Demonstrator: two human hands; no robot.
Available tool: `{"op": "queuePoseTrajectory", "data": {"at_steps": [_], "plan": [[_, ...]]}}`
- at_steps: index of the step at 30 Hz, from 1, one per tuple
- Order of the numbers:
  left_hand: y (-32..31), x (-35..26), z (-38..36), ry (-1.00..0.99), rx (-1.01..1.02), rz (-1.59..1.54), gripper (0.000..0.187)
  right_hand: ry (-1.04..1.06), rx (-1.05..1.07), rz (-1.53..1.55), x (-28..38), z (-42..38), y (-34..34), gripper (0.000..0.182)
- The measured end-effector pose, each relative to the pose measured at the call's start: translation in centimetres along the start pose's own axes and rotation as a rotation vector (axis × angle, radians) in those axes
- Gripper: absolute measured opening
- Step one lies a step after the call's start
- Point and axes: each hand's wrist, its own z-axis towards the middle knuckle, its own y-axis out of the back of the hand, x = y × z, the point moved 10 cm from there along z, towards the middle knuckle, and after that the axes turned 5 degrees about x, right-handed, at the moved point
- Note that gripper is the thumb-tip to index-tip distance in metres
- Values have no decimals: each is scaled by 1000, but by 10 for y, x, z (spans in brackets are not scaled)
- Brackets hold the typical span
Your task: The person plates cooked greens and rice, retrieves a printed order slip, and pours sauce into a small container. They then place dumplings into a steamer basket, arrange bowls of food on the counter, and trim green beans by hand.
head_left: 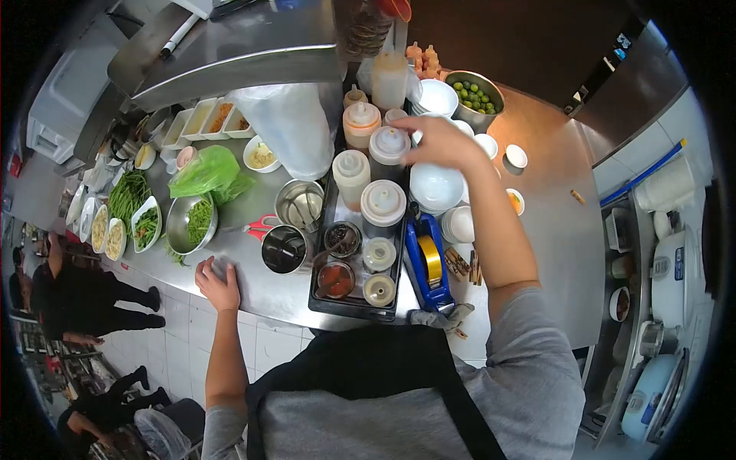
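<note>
My left hand [218,285] rests on the front edge of the steel counter [245,192], fingers stretched out and holding nothing. My right hand [445,143] reaches forward over the stacked white bowls [437,188], thumb and fingers apart. Its fingertips are right beside the lid of a squeeze bottle [389,146] in a black tray [354,309]. An orange-topped squeeze bottle [361,124], a pale one [352,176] and a larger white-lidded one [382,205] stand around it. Nearer to me, the tray holds a jar of red sauce [336,280] and a jar of dark sauce [342,239].
Left of the tray stand metal pots [285,249], red-handled scissors [261,226] and a steel bowl of chopped greens [192,222]. A blue tape dispenser [428,264] sits at right, with a pot of limes [479,100] behind. Two people [77,287] stand at far left.
</note>
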Motion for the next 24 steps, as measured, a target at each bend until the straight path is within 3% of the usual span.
{"op": "queuePoseTrajectory", "data": {"at_steps": [3,6,8,10,12,15,16,18,20,21,22,23,24], "plan": [[0,1,-2,-8,-2,-6,49,-178,-261,76,-32,20,60,79],[-2,1,2,-13,2,-11,49,-202,-483,70,-82,68,69,80],[1,1,0,0,-1,-21,49,-29,-607,230,-92,95,46,79],[2,0,-2,-8,-18,-31,49,-45,-710,326,-93,95,44,76],[3,0,-2,-16,-25,-44,49,-116,-832,291,-70,68,55,73],[5,-3,-2,-49,-44,-45,49,-17,-1069,153,-101,45,85,72],[7,-4,-1,-47,-43,-48,48,64,-1142,415,-111,24,97,66],[6,-2,-1,-70,-58,-36,48,317,-1236,799,-68,-45,134,56],[9,-7,-2,-68,-74,-26,46,527,-1414,817,-70,-105,176,50],[9,-8,-2,-71,-72,-27,46,569,-1392,796,-70,-131,199,49],[9,-7,-2,-75,-73,-28,46,531,-1335,807,-96,-150,224,50],[9,-5,-1,-78,-77,-31,46,412,-1396,739,-75,-176,229,47],[8,-5,-2,-84,-86,-15,46,212,-1288,703,-91,-181,234,48]]}}
